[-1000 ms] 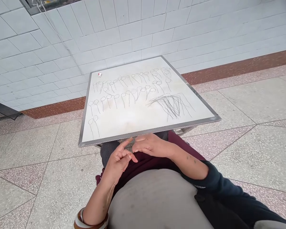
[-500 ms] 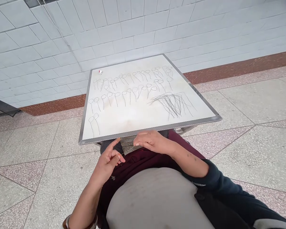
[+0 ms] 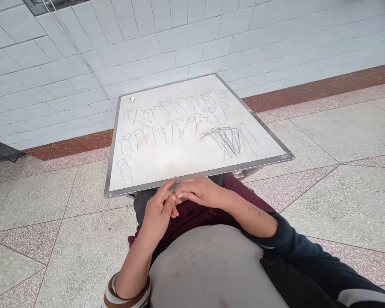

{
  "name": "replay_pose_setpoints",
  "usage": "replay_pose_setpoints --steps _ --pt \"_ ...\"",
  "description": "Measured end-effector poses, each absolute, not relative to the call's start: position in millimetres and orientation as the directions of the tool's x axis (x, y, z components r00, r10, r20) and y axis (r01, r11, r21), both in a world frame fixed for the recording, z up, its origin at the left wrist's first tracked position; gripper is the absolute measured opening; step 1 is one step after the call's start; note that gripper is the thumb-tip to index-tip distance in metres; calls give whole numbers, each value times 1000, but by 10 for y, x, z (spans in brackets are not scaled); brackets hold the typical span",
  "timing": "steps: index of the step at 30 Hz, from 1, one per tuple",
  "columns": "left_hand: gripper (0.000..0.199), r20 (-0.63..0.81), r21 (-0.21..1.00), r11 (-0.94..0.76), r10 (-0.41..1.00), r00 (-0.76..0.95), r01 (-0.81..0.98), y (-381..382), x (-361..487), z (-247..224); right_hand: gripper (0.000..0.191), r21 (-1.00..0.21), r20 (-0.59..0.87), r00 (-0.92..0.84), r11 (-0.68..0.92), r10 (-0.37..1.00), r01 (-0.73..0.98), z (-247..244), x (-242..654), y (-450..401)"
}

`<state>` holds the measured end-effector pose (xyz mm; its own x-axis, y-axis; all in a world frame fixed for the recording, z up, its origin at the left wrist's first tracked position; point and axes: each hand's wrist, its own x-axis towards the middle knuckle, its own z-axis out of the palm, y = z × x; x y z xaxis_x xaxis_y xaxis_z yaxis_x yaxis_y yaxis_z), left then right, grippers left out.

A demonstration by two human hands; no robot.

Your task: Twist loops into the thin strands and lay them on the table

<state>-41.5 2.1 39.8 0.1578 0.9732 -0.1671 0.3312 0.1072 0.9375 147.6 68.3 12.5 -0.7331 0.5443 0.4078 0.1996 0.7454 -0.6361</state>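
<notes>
My left hand (image 3: 158, 209) and my right hand (image 3: 200, 190) meet in front of the near edge of the white table (image 3: 157, 164). Both are closed, thumbs against fingers, with the fingertips touching. A thin wire (image 3: 213, 211) is pinched between them; one end shows below my right hand, and the rest is hidden by the fingers. My left index finger points up toward the table rim. On the tabletop lie rows of thin wires with a round loop at one end (image 3: 155, 128). A loose pile of straight thin wires (image 3: 232, 139) lies at the right.
A small white and red object (image 3: 132, 99) sits at the table's far left corner. Metal trim (image 3: 199, 174) edges the tabletop. Behind it stands a white tiled wall (image 3: 179, 38). My knees are under the near edge, above a speckled floor (image 3: 93, 239).
My hands were apart with the thin wire stretched between them; now their fingertips are together. The left hand has moved right and slightly up. The wires on the table look the same.
</notes>
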Motion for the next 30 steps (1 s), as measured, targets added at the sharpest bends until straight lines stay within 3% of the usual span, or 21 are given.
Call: replay_pose_setpoints --steps 4,12,25,30 --pt "56 -210 971 183 961 181 152 16 -402 361 22 -654 375 -743 726 554 212 106 1512 702" --pt "65 -270 963 266 953 135 48 -7 -422 428 18 -647 404 -680 717 612 261 75 1551 725" --pt "55 -141 920 100 987 81 379 82 -336 347 14 -545 510 -541 738 669 398 -8 1418 613" --pt "52 -105 915 78 993 47 395 102 -278 283 13 -554 502 -466 684 729 475 -98 1337 561"
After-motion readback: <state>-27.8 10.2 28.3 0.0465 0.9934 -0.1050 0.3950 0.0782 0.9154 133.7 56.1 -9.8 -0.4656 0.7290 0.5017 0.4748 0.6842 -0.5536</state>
